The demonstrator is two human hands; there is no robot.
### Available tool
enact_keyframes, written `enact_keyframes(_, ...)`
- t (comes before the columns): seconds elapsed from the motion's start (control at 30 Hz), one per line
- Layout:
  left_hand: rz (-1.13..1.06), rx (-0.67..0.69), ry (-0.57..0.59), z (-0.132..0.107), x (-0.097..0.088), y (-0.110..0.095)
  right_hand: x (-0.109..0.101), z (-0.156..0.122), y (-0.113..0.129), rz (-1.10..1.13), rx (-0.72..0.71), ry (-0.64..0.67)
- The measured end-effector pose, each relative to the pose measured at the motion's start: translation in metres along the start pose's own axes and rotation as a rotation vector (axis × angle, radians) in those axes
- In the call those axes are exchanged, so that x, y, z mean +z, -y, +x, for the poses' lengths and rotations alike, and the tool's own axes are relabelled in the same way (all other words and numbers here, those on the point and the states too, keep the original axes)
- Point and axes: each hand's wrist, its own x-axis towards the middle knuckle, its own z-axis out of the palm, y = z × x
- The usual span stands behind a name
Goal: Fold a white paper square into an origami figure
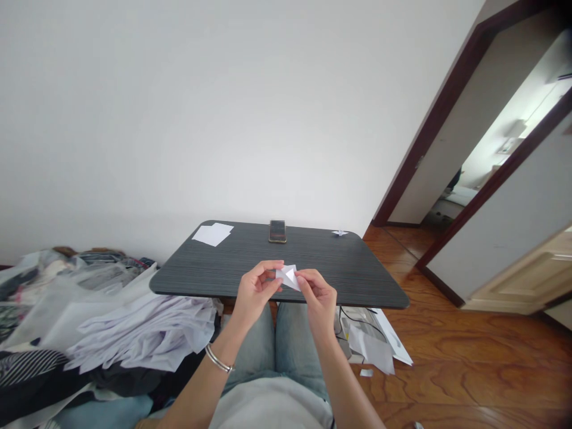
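Observation:
Both hands hold a small folded piece of white paper [288, 276] in the air just above the near edge of a dark grey table [250, 268]. My left hand [255, 292], with a silver bracelet on its wrist, pinches the paper's left side. My right hand [318, 296] pinches its right side with fingertips together. The paper is folded into a pointed, triangular shape.
On the table lie white paper sheets [213, 233] at the far left, a phone [277, 230] at the far middle and a small folded paper figure [339, 233] at the far right. Clothes and white fabric [134, 328] pile up left. Papers [373, 342] lie on the wooden floor; an open doorway [482, 179] is right.

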Motion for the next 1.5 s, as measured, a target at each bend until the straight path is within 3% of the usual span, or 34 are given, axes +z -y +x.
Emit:
enact_keyframes(0.53,-0.016,-0.002,0.015,0.004,-0.002,0.003,0.0,0.003,-0.004,0.113,0.176,-0.03)
enact_keyframes(0.83,0.274,0.065,0.155,0.0,-0.006,0.001,0.001,0.002,-0.003,0.125,0.181,-0.088)
enact_keyframes(1.1,0.148,0.023,0.113,0.003,-0.005,0.002,-0.002,0.001,-0.004,0.128,0.145,0.018)
enact_keyframes(1.33,0.082,-0.065,0.166,0.003,-0.007,-0.004,-0.009,0.004,-0.001,0.097,0.058,0.124)
enact_keyframes(1.5,0.116,-0.077,0.195,0.004,-0.008,-0.005,-0.01,0.003,0.001,0.18,0.095,0.15)
